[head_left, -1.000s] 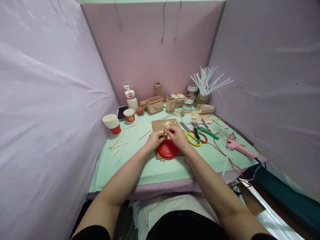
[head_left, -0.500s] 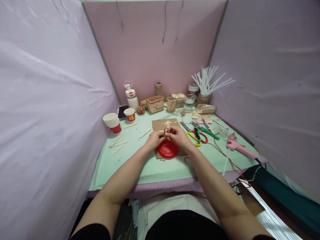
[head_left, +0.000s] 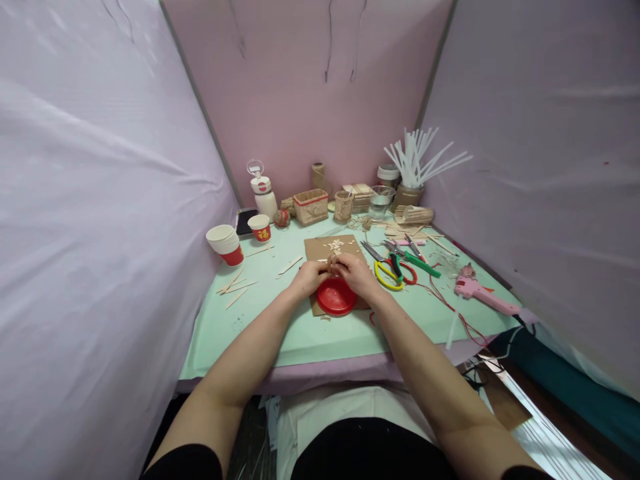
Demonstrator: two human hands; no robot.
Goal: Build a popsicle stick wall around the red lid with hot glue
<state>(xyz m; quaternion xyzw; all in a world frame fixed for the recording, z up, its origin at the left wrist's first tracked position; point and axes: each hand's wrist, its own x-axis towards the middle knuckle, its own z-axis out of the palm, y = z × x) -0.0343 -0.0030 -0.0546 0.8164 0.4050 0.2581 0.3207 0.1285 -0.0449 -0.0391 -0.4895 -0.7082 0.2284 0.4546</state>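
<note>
My left hand (head_left: pixel 311 277) and my right hand (head_left: pixel 352 272) meet just above the far rim of a red round dish (head_left: pixel 335 297). Fingers of both are closed around a small brown piece (head_left: pixel 331 265), mostly hidden between them. Under the dish and hands lies a brown cardboard sheet (head_left: pixel 315 249). Small pale wood chips (head_left: pixel 336 246) are scattered on it, just beyond my fingertips.
Scissors (head_left: pixel 388 272), green-handled pliers (head_left: pixel 423 264) and a pink glue gun (head_left: pixel 483 295) lie to the right. Paper cups (head_left: pixel 225 245) and thin wood sticks (head_left: pixel 237 285) are left. A woven basket (head_left: pixel 311 208) and a glass bowl (head_left: pixel 381 201) stand behind.
My right hand has shifted slightly left and its fingers have drawn closer to my left fingertips. The brown piece shows less between them. The whole view has moved a little.
</note>
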